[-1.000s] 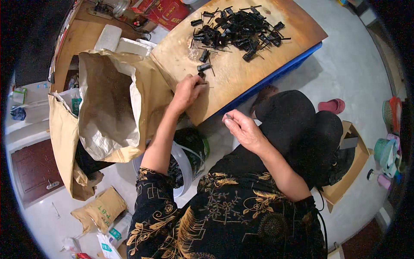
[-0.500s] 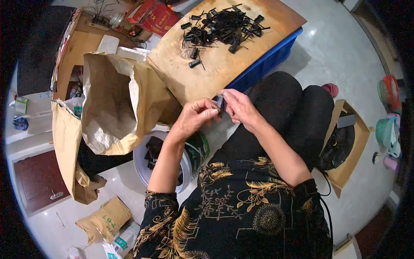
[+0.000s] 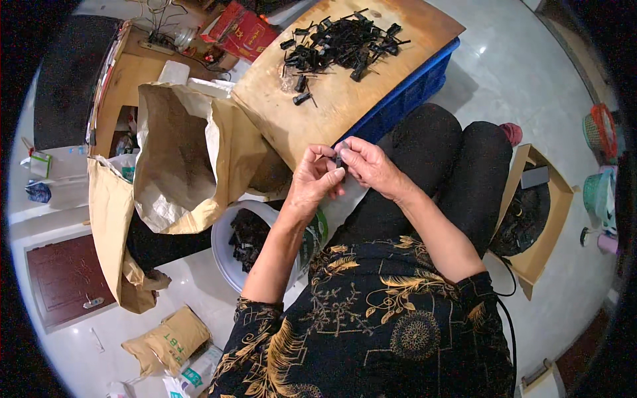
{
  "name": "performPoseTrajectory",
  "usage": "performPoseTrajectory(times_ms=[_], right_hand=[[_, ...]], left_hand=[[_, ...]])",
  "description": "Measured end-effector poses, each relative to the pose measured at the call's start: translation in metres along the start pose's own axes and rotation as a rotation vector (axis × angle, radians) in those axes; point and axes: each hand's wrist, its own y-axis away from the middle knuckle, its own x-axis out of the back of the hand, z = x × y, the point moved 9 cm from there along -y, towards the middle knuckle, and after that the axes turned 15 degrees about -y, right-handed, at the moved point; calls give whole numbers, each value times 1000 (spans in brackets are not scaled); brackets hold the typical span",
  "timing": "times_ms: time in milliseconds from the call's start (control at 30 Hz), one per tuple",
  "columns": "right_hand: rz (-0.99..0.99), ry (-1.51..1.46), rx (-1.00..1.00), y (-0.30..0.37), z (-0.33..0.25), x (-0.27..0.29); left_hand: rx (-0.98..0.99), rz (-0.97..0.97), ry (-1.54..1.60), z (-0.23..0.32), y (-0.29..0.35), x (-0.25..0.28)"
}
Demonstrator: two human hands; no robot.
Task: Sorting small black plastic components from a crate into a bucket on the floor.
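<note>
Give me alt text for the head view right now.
The left hand and right hand pinch a small dark part together. Beyond them, a pile of black parts lies on a tan board; to their left are an open brown sack and a white bucket holding black pieces.

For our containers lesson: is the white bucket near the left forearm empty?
Not empty: black pieces lie inside the white bucket, below its rim; how deep, I cannot tell.

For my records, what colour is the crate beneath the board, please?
The crate is blue, seen in the head view.
</note>
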Motion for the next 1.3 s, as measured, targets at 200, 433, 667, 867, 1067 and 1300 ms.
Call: performPoseTrajectory(times_ms=[200,433,667,867,1067,1300], right_hand=[[28,61,83,-2,0,0],[18,132,53,-4,6,-3],[81,242,58,-12,11,5],[131,310,139,-19,8,8],[163,368,214,-27,7,13],[214,174,180,-26,14,21]], left_hand=[[-3,73,-31,0,-1,7],[-70,184,-155,2,-8,17],[-106,199,-254,4,-16,19],[-338,391,-626,23,-14,24],[-396,458,-815,32,-21,20],[-340,396,-860,43,-26,18]])
